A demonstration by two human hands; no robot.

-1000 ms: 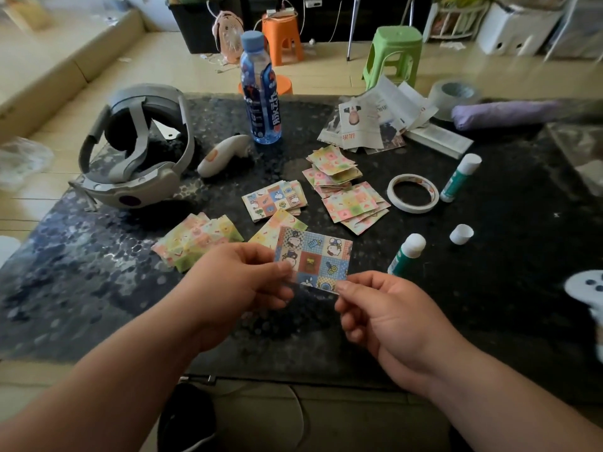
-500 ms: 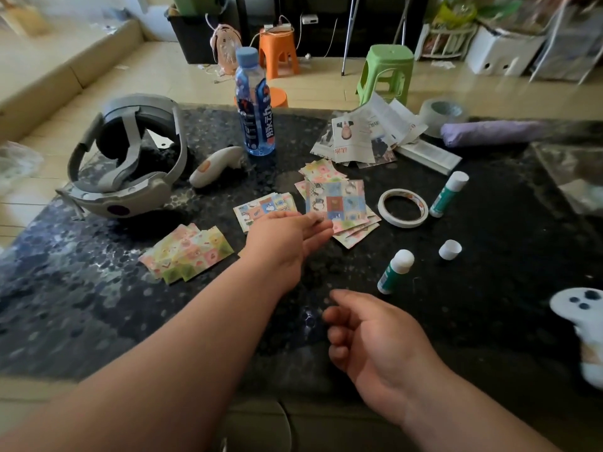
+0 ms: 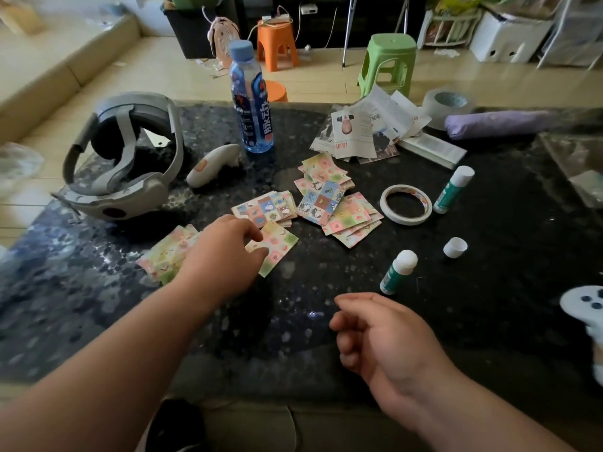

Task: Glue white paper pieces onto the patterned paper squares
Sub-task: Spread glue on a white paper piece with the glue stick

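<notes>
While the right hand (image 3: 381, 334) hangs low over the dark table (image 3: 489, 305), fingers loosely bent and holding nothing, the left hand (image 3: 225, 252) reaches onto one pastel square (image 3: 282, 247). Its fingertips touch the square's edge, but I cannot tell if they pinch it.

I count four piles of patterned squares: a left pile (image 3: 163, 257) by that hand, a middle pile (image 3: 266, 208), a right pile (image 3: 350, 220) and a far pile (image 3: 326, 169). There are two green glue sticks, the near one (image 3: 398, 272) and the far one (image 3: 453, 190), with one loose cap (image 3: 455, 246) between them. One tape ring (image 3: 406, 203) lies close by. The white paper pieces (image 3: 368, 132) sit in one heap far back, near one water bottle (image 3: 251, 102).

Half a second ago the left hand was laying the blue animal square (image 3: 321, 200) on the right pile. Now that square lies there alone, and the hand has come back nearer.
</notes>
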